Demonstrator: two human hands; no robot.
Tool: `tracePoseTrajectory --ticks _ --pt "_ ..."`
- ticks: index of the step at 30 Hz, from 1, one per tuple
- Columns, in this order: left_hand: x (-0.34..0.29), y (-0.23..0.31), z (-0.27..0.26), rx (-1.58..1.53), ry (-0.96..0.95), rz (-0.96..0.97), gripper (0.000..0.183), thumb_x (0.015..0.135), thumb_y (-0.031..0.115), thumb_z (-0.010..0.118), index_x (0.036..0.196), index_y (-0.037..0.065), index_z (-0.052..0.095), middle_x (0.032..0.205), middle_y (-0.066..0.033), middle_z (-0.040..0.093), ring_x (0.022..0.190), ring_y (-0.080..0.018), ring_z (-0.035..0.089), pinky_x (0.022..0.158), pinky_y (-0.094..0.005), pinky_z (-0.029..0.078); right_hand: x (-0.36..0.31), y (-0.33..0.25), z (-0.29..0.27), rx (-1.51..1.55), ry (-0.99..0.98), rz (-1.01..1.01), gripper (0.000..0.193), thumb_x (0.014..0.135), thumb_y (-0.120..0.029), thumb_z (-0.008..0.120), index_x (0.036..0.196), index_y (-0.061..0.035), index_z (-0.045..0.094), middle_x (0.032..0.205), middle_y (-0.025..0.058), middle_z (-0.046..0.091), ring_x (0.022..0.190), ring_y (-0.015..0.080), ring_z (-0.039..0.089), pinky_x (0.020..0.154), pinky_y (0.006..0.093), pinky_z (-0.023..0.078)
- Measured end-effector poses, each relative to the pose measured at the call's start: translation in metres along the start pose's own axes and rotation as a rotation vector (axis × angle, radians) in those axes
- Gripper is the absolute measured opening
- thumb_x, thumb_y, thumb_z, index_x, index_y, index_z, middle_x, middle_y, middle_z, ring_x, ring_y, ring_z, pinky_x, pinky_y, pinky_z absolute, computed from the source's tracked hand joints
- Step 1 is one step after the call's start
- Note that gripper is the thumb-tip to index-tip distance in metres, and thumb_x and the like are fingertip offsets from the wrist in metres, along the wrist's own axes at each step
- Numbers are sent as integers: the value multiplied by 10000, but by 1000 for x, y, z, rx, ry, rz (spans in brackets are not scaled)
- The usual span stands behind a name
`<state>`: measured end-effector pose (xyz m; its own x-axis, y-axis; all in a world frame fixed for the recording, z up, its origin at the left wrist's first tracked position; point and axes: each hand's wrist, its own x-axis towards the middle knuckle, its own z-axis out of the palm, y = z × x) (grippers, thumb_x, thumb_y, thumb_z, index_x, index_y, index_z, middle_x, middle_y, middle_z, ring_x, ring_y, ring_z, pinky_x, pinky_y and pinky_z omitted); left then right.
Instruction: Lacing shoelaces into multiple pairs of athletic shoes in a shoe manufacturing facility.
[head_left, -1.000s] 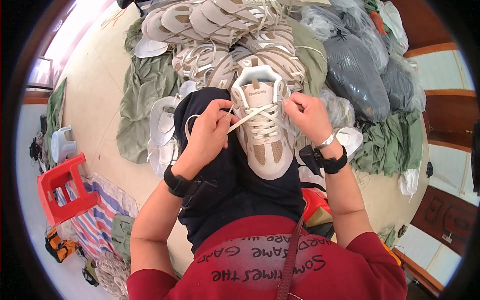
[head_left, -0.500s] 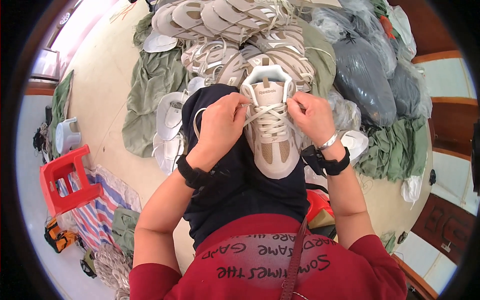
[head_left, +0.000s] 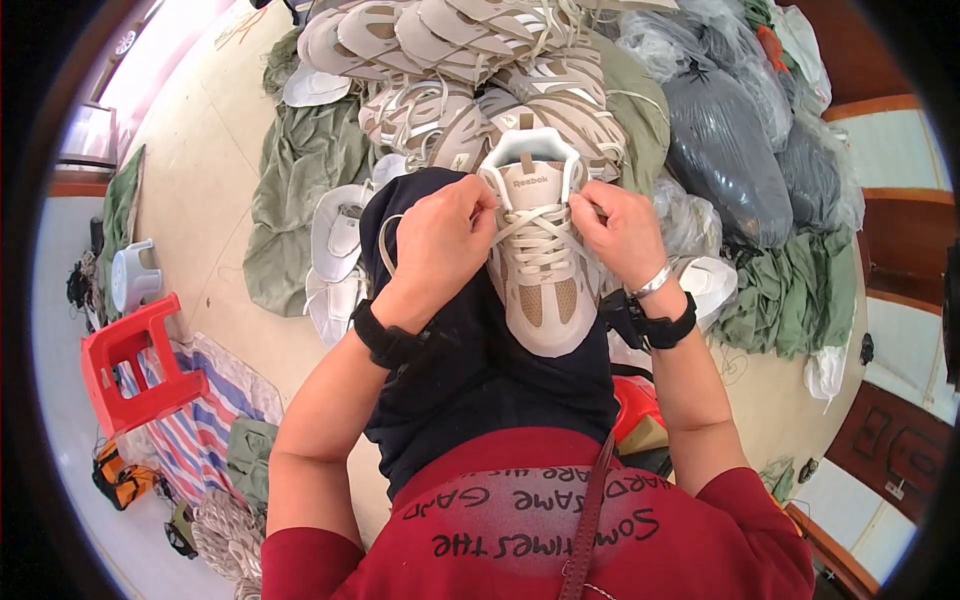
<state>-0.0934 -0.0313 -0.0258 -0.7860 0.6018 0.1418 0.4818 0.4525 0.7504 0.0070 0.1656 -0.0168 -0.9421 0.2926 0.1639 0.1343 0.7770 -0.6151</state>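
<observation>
A beige and white sneaker (head_left: pixel 548 322) rests on my dark-trousered lap, its toe toward me and its opening facing away. A flat cream shoelace (head_left: pixel 540 238) runs criss-cross up its tongue. On the shoe's left side, my left hand (head_left: pixel 446 238) is closed, thumb and fingers pinching the lace by the upper eyelets; a loop of lace hangs out behind this hand. My right hand (head_left: pixel 620 232) is closed at the right upper eyelets, pinching the lace's other side. The fingertips partly hide the lace ends.
Similar sneakers (head_left: pixel 440 45) lie piled just beyond my knees. White shoe parts (head_left: pixel 338 235) and green cloth (head_left: pixel 305 200) are on the floor to the left, near a red stool (head_left: pixel 140 365) and a pale blue stool (head_left: pixel 135 275). Dark plastic bags (head_left: pixel 725 160) sit at right.
Both hands stay at the upper eyelets with only slight shifts; the left fingers have curled in a little closer. The sneaker has barely moved.
</observation>
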Motion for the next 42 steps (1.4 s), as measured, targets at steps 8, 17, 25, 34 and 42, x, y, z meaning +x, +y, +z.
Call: tracePoseTrajectory --ticks 8,17,25,34,42 --pt "10 6 -9 220 -109 126 234 776 93 668 1004 76 619 1037 -120 666 984 -298 629 815 -390 492 0 2 -2 -8 -63 34 194 844 -180 613 734 -27 565 736 154 615 680 352 608 587 434 447" --pt "36 -12 -38 151 -330 531 332 731 101 722 1044 88 613 1113 -101 603 1073 -332 554 888 -422 455 34 15 -35 63 -293 -503 324 782 -111 659 1099 -87 596 1156 118 577 1163 333 511 1019 405 406" --pt "50 -22 -39 114 -440 558 218 704 114 744 875 65 618 841 -91 572 849 -329 569 738 -412 453 64 19 -47 -38 -576 -536 308 729 -117 742 1008 -96 612 1043 81 568 1021 310 521 910 400 427" --pt "52 -29 -27 45 -402 587 147 741 170 655 837 59 646 844 -158 573 852 -360 567 753 -446 478 74 28 -33 -50 -544 -712 189 800 -263 725 824 -94 645 865 76 574 904 307 532 837 412 421" --pt "43 -34 -8 46 -368 485 164 719 209 656 685 54 696 706 -154 606 711 -367 571 705 -440 470 53 27 -4 -133 -445 -639 138 756 -199 645 682 -86 618 785 82 566 826 301 536 779 411 446"
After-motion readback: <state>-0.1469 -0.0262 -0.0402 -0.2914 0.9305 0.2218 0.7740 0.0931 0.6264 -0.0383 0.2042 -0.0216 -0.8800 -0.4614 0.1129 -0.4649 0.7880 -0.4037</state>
